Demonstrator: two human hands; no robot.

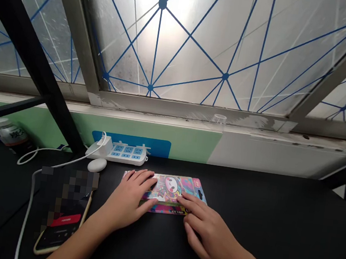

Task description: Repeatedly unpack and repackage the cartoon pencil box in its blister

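A flat, colourful pencil box with a cartoon character on its lid lies on the black desk. Its front edge has small print that appears to read "pencil box". My left hand rests over the left end, fingers stretched across the lid and thumb by the front edge. That end is partly hidden under the fingers. At the right front, my right hand touches the lid with its extended fingertips, while its lower fingers bend beside the box. Neither hand is wrapped around it.
A phone lies by my left forearm, with a white cable alongside. Behind are a white power strip and a white rounded object. A bottle stands far left near a black frame post. The window sill holds a clear cup.
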